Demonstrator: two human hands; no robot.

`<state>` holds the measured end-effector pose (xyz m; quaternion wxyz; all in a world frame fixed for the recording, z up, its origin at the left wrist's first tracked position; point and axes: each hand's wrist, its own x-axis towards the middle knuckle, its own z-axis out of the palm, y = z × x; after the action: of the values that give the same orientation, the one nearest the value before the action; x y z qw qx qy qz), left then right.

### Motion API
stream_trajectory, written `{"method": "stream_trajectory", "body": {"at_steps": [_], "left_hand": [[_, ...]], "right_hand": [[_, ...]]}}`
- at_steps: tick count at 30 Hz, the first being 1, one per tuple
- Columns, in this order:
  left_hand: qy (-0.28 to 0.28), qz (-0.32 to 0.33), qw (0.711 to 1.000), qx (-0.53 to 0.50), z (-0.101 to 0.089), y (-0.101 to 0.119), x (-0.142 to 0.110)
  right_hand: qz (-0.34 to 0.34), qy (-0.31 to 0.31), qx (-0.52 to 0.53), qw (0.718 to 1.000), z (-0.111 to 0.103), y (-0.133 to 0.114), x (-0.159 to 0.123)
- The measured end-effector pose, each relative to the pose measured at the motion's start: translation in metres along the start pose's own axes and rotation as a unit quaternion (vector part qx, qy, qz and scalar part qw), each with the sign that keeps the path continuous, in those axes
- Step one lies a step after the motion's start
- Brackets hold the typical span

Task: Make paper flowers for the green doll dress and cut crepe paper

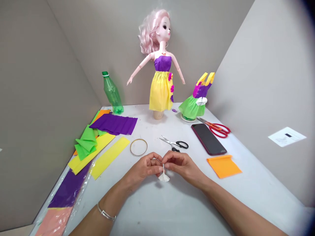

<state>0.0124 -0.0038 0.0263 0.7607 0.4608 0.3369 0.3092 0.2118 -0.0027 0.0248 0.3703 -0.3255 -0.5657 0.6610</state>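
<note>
Between my two hands, just above the tabletop, is a small white pleated paper fan, its folds spread at the bottom and gathered at the top. My left hand pinches its gathered end from the left side. From the right, my right hand closes thumb and finger on the same narrow end. The fingertips hide most of that end. Right beyond my hands lie small black-handled scissors, and a thin gold bangle rests to their left.
At the back stand a doll in a purple and yellow dress, a green bottle and a small green dress. Purple crepe paper and yellow strips lie left. A phone, red-handled scissors and orange paper lie right.
</note>
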Motion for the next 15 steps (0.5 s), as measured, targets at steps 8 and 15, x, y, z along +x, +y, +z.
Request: {"method": "stream_trajectory", "body": {"at_steps": [8, 15], "left_hand": [[0.027, 0.017, 0.997, 0.066, -0.0046, -0.0051, 0.0050], [0.015, 0.020, 0.996, 0.082, -0.0075, -0.0090, 0.0060]], "right_hand": [[0.031, 0.018, 0.008, 0.999, -0.0006, 0.0035, 0.0023], [0.032, 0.019, 0.026, 0.999, -0.0019, 0.0060, 0.0021]]}}
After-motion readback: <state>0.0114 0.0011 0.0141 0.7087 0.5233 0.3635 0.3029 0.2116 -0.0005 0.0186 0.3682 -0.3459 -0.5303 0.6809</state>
